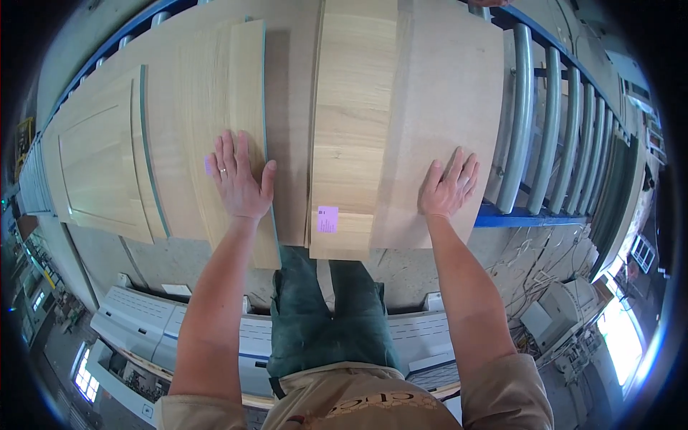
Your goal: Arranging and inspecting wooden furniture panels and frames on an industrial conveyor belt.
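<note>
My left hand (pixel 241 179) lies flat with fingers stretched on a light wooden panel (pixel 208 93), close to its blue-green right edge. A bit of a pink label (pixel 208 165) shows beside its fingers. On the right, my right hand (pixel 449 185) rests with fingers extended on a brown fibreboard sheet (pixel 451 79). Between my hands lies a long light wooden board (pixel 351 143) with a pink label (pixel 327 219) near its close end. Farther left is a wooden panel with a framed inset (pixel 97 158), also edged in blue-green. Neither hand grips anything.
A roller conveyor with grey rollers (pixel 517 122) and a blue frame (pixel 527 217) runs under and beside the boards. Behind me stand long white machine housings (pixel 136 322). Cables (pixel 527 261) lie on the floor at right. Part of another person's hand (pixel 489 3) appears at the far edge.
</note>
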Demonstrator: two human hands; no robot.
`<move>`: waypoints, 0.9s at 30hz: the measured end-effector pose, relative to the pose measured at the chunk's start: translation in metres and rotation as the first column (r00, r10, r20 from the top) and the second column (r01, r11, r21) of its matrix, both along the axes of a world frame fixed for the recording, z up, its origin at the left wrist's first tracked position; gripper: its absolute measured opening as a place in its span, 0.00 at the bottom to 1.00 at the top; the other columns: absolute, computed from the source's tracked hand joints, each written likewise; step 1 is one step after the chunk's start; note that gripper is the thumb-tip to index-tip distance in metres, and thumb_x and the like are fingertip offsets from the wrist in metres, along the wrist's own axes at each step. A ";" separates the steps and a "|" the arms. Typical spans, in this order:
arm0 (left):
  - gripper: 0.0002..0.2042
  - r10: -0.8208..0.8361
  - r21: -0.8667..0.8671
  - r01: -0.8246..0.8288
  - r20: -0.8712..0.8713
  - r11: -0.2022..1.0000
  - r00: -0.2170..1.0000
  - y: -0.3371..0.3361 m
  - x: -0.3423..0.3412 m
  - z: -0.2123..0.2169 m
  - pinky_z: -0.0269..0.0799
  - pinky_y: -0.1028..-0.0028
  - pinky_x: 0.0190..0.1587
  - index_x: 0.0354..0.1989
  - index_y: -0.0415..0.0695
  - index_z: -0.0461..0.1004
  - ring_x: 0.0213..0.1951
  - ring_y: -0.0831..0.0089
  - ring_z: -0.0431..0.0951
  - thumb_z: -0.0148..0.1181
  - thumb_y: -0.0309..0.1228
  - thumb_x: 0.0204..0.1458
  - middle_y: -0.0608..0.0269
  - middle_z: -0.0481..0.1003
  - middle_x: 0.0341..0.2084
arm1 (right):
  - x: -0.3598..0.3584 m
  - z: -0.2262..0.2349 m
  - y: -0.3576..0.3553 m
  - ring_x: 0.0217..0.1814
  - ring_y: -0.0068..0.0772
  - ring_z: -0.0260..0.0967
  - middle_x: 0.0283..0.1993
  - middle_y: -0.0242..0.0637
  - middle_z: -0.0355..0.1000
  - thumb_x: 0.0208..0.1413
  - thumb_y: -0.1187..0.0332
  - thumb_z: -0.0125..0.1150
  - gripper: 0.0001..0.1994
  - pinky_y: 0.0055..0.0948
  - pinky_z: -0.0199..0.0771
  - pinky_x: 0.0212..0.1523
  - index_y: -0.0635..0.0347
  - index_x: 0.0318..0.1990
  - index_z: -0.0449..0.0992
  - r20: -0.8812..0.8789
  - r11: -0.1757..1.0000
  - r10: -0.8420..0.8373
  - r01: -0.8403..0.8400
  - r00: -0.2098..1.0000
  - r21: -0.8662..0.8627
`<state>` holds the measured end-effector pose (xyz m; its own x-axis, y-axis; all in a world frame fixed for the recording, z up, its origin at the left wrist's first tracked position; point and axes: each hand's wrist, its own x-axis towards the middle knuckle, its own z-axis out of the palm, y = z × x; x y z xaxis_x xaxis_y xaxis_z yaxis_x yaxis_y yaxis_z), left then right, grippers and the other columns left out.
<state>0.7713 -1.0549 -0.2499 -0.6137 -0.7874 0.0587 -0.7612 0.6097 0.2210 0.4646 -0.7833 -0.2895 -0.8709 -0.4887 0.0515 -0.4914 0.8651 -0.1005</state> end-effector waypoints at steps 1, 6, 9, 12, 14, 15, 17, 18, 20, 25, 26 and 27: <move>0.39 -0.006 -0.006 0.006 -0.006 1.000 1.000 0.000 -0.001 0.000 0.35 0.45 0.80 0.81 0.45 0.55 0.82 0.48 0.48 0.57 0.50 0.65 0.44 0.53 0.80 | 0.000 -0.001 0.000 0.88 0.55 0.40 0.85 0.51 0.49 0.73 0.43 0.48 0.35 0.55 0.37 0.84 0.49 0.80 0.60 0.002 1.000 -0.002 0.002 1.000 0.001; 0.40 -0.006 -0.007 0.006 -0.005 1.000 1.000 0.000 0.000 0.001 0.35 0.45 0.80 0.82 0.45 0.54 0.82 0.47 0.48 0.56 0.51 0.66 0.44 0.53 0.80 | 0.001 0.001 -0.001 0.88 0.55 0.40 0.85 0.51 0.49 0.72 0.44 0.49 0.34 0.55 0.37 0.84 0.47 0.80 0.60 0.017 1.000 -0.009 0.009 1.000 0.001; 0.39 -0.010 -0.013 0.010 -0.003 1.000 1.000 0.000 0.000 0.000 0.36 0.45 0.80 0.82 0.45 0.54 0.82 0.47 0.48 0.55 0.53 0.67 0.44 0.53 0.80 | -0.001 0.001 0.001 0.89 0.56 0.34 0.87 0.51 0.44 0.71 0.43 0.49 0.36 0.58 0.32 0.84 0.45 0.82 0.57 0.080 0.999 -0.024 0.026 0.997 -0.022; 0.39 -0.013 -0.022 0.013 0.015 1.000 1.000 0.000 0.003 -0.001 0.36 0.45 0.80 0.81 0.45 0.55 0.82 0.46 0.48 0.53 0.54 0.68 0.44 0.53 0.80 | 0.001 0.000 0.001 0.89 0.55 0.34 0.87 0.51 0.44 0.71 0.43 0.49 0.36 0.58 0.32 0.84 0.44 0.82 0.57 0.073 1.000 -0.018 0.019 0.997 -0.018; 0.38 -0.017 -0.027 0.018 0.011 0.999 1.000 -0.001 0.004 -0.003 0.36 0.45 0.80 0.81 0.45 0.55 0.82 0.46 0.48 0.51 0.54 0.69 0.43 0.53 0.80 | 0.002 -0.001 0.002 0.88 0.56 0.40 0.85 0.51 0.49 0.72 0.44 0.51 0.34 0.56 0.38 0.84 0.45 0.81 0.59 0.021 1.000 -0.005 0.005 1.000 -0.016; 0.38 -0.017 -0.031 0.017 0.003 0.999 1.000 0.000 0.004 -0.005 0.36 0.45 0.80 0.81 0.45 0.55 0.81 0.46 0.48 0.50 0.55 0.69 0.43 0.54 0.80 | 0.002 -0.001 0.002 0.88 0.56 0.40 0.85 0.51 0.49 0.72 0.44 0.51 0.34 0.56 0.38 0.84 0.45 0.81 0.59 0.029 1.000 -0.009 0.009 1.000 -0.009; 0.38 -0.020 -0.035 0.020 0.004 0.999 1.000 -0.002 0.003 -0.007 0.36 0.45 0.80 0.81 0.45 0.55 0.81 0.46 0.49 0.50 0.55 0.69 0.43 0.54 0.80 | -0.001 -0.004 0.002 0.88 0.56 0.41 0.85 0.51 0.49 0.72 0.43 0.51 0.35 0.56 0.38 0.83 0.44 0.81 0.59 0.015 0.999 -0.008 0.008 1.000 -0.034; 0.38 -0.022 -0.044 0.022 -0.008 0.999 1.000 -0.002 0.001 -0.008 0.36 0.45 0.80 0.81 0.45 0.55 0.81 0.46 0.49 0.49 0.55 0.70 0.43 0.54 0.79 | -0.002 -0.005 0.004 0.88 0.56 0.41 0.85 0.51 0.49 0.72 0.43 0.51 0.35 0.56 0.38 0.83 0.44 0.81 0.59 0.021 1.000 -0.017 0.017 1.000 -0.025; 0.38 -0.027 -0.045 0.027 0.006 0.999 1.000 0.001 0.001 -0.007 0.37 0.45 0.80 0.81 0.45 0.56 0.81 0.46 0.49 0.50 0.56 0.69 0.43 0.55 0.79 | -0.003 -0.007 0.006 0.89 0.55 0.38 0.86 0.50 0.48 0.71 0.41 0.50 0.36 0.56 0.34 0.84 0.44 0.81 0.59 0.028 0.999 -0.020 0.020 0.999 -0.027; 0.38 -0.042 -0.057 0.041 -0.016 0.998 0.999 -0.001 0.003 -0.006 0.37 0.45 0.80 0.80 0.46 0.58 0.81 0.46 0.51 0.54 0.56 0.68 0.42 0.56 0.79 | -0.003 -0.013 0.004 0.88 0.53 0.41 0.85 0.48 0.51 0.71 0.41 0.51 0.34 0.58 0.38 0.83 0.41 0.80 0.61 -0.016 0.998 -0.012 0.011 1.000 -0.066; 0.39 -0.033 -0.041 0.032 -0.017 0.999 0.999 -0.003 0.006 -0.005 0.37 0.43 0.79 0.79 0.45 0.58 0.80 0.44 0.51 0.55 0.57 0.66 0.41 0.56 0.78 | 0.001 -0.014 0.001 0.88 0.52 0.41 0.85 0.47 0.52 0.71 0.41 0.51 0.34 0.59 0.38 0.83 0.41 0.80 0.61 -0.016 0.996 -0.006 0.004 1.000 -0.088; 0.40 -0.017 -0.024 0.016 -0.017 1.000 1.000 -0.003 0.009 -0.003 0.38 0.42 0.79 0.79 0.44 0.59 0.80 0.43 0.51 0.56 0.57 0.65 0.40 0.56 0.78 | 0.003 -0.013 0.002 0.88 0.52 0.41 0.85 0.47 0.52 0.71 0.41 0.51 0.34 0.59 0.38 0.83 0.41 0.80 0.61 0.000 0.995 0.001 -0.001 1.000 -0.097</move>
